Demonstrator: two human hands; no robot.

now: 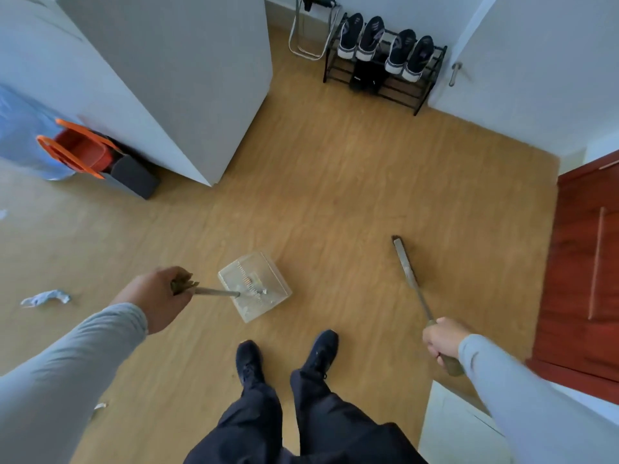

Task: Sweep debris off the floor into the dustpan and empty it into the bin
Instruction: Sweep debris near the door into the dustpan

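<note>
- Both sleeves [77,356] fill my lower corners, with the person's dark shoes [249,361] planted on the wood floor [335,182] between them.
- My left hand [157,296] is curled tight round the handle end of the dustpan [256,284]; its pale pan sits just ahead of the shoes, low over the floor, though I cannot tell whether it touches.
- My right hand [440,339] is wrapped round the broom [407,274] handle, whose head lies well to the right of the dustpan, bristles toward the red door [589,262].
- I see debris: a crumpled scrap [45,298] far left of the dustpan, and a smaller bit [100,406] by the left sleeve.
- Far left, an orange-rimmed bin [77,152] stands against a white cabinet [167,78].
- At the back wall, a shoe rack [385,58] holds sneakers.
</note>
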